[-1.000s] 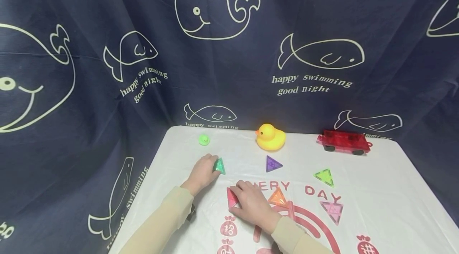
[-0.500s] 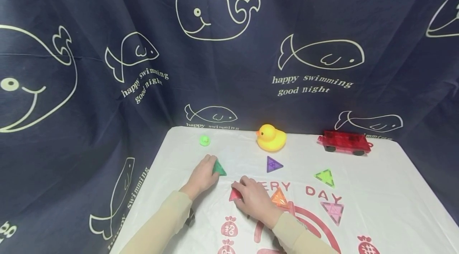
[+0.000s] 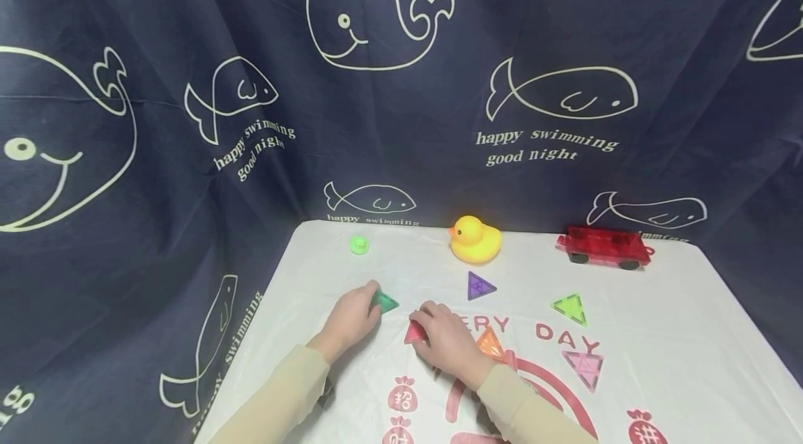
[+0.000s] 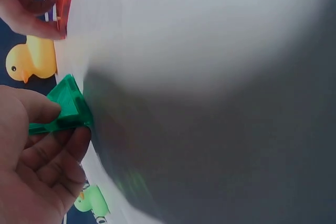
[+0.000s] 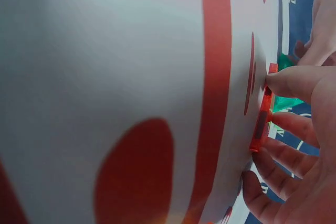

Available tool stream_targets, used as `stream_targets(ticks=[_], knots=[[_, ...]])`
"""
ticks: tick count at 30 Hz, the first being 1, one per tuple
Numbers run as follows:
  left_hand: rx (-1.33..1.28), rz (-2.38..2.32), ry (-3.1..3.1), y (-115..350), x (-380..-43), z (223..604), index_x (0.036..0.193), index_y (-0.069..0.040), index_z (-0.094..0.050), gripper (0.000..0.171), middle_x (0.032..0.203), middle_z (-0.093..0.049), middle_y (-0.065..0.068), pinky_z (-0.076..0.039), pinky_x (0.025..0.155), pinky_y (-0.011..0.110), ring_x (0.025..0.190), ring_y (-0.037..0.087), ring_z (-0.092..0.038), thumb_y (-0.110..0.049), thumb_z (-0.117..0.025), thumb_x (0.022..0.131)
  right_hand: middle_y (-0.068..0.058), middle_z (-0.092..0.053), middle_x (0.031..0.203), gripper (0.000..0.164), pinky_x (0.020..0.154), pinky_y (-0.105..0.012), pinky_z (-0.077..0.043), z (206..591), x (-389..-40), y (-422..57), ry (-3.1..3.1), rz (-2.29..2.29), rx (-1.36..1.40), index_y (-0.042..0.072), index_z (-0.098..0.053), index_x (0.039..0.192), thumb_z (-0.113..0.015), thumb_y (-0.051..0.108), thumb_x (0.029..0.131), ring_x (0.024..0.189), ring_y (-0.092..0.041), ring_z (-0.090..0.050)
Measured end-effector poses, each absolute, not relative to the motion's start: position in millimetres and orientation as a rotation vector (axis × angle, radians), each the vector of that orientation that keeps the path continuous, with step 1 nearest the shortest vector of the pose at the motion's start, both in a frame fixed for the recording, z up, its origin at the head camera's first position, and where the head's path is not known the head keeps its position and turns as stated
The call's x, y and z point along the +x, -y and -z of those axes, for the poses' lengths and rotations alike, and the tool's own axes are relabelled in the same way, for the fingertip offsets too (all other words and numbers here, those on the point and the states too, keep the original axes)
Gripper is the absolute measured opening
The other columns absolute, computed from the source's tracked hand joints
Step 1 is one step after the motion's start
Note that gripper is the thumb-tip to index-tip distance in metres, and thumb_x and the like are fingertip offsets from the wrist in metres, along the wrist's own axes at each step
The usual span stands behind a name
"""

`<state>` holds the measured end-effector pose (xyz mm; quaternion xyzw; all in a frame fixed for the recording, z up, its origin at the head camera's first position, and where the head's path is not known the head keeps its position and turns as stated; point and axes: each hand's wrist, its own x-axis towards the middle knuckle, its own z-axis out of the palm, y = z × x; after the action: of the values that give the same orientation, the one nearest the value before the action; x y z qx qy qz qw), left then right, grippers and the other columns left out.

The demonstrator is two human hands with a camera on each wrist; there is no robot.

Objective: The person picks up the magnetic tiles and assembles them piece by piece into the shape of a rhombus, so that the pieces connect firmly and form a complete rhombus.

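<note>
Green tile [image 3: 385, 302] and red tile [image 3: 415, 333] stand near each other, apart, at the surface [image 3: 659, 311]; a loosened pinch or knocked edges could tip either. The left hand [image 3: 351, 317] pinches the green one between thumb and curled fingers, while the right hand [image 3: 449, 344], back upward, grips the red.

Draped from nine o'clock through twelve to three with creased navy fabric [image 3: 439, 130], printed at twelve with a pale whale outline [image 3: 380, 12], at two with a fish [image 3: 574, 95] above "happy swimming good night" lettering [image 3: 546, 141]. From four to seven, a white-covered table [image 3: 677, 318] with red print [image 3: 403, 400], softly lit.
</note>
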<state>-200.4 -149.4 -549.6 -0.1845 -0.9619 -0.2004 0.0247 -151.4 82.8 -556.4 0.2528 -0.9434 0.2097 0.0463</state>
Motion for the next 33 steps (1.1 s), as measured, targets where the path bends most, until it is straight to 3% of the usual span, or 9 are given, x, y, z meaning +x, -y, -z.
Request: stream_targets(ticks=[5,9,12,14,16,21,26,33], knots=[[-0.636,0.645,2.921,147,-189,551,0.106,-0.013,-0.063,0.013,0.08,-0.063,-0.008,-0.055,0.068,0.029,0.071,0.008,-0.059,-0.013,-0.07,0.095,-0.008,-0.065,0.123,0.049,0.096,-0.045,-0.053,557,-155,-81,2.896,-0.669,0.763,0.005,-0.07,0.131,-0.081,0.024,0.086,0.11,-0.026,-0.062],[-0.678,0.653,2.908,143,-181,552,0.12,-0.008,-0.066,0.026,0.097,-0.074,0.002,-0.059,0.08,0.033,0.088,0.016,-0.071,-0.014,-0.071,0.096,-0.01,-0.065,0.127,0.056,0.101,-0.045,-0.051,557,-158,-79,2.907,-0.691,0.75,0.002,-0.066,0.135,-0.08,0.023,0.086,0.116,-0.029,-0.062],[-0.69,0.658,2.9,140,-177,553,0.129,-0.005,-0.065,0.034,0.11,-0.075,0.008,-0.059,0.087,0.036,0.101,0.022,-0.073,-0.014,-0.071,0.096,-0.01,-0.065,0.128,0.057,0.102,-0.046,-0.051,557,-160,-79,2.913,-0.716,0.751,0.001,-0.065,0.136,-0.08,0.022,0.085,0.117,-0.029,-0.061],[-0.689,0.659,2.902,139,-176,554,0.131,-0.004,-0.065,0.037,0.108,-0.076,0.008,-0.059,0.086,0.035,0.097,0.02,-0.073,-0.015,-0.071,0.097,-0.01,-0.065,0.128,0.057,0.101,-0.046,-0.051,557,-161,-79,2.913,-0.722,0.762,0.001,-0.066,0.135,-0.081,0.022,0.085,0.117,-0.029,-0.061],[-0.691,0.653,2.912,138,-176,555,0.132,-0.004,-0.064,0.038,0.096,-0.075,0.003,-0.059,0.079,0.031,0.083,0.013,-0.07,-0.017,-0.071,0.097,-0.01,-0.065,0.127,0.055,0.101,-0.045,-0.051,556,-162,-79,2.909,-0.72,0.783,0.0,-0.067,0.134,-0.081,0.022,0.085,0.116,-0.029,-0.062],[-0.72,0.654,2.92,135,-175,556,0.133,-0.001,-0.063,0.041,0.069,-0.058,-0.01,-0.053,0.064,0.026,0.059,0.003,-0.051,-0.02,-0.071,0.097,-0.009,-0.065,0.127,0.054,0.1,-0.044,-0.052,553,-164,-79,2.914,-0.703,0.824,0.001,-0.067,0.134,-0.081,0.022,0.087,0.116,-0.027,-0.062],[-0.743,0.643,2.901,131,-175,557,0.132,0.0,-0.064,0.041,0.069,-0.058,-0.011,-0.054,0.065,0.025,0.06,0.003,-0.052,-0.02,-0.072,0.098,-0.008,-0.065,0.128,0.054,0.101,-0.045,-0.051,552,-166,-78,2.916,-0.701,0.846,0.001,-0.067,0.135,-0.081,0.022,0.087,0.116,-0.027,-0.061],[-0.795,0.621,2.837,126,-174,557,0.126,0.001,-0.067,0.037,0.09,-0.075,0.007,-0.06,0.074,0.033,0.08,0.018,-0.073,-0.018,-0.074,0.096,-0.007,-0.065,0.125,0.054,0.099,-0.044,-0.052,552,-169,-76,2.909,-0.731,0.867,0.0,-0.067,0.134,-0.081,0.02,0.087,0.113,-0.025,-0.061]])
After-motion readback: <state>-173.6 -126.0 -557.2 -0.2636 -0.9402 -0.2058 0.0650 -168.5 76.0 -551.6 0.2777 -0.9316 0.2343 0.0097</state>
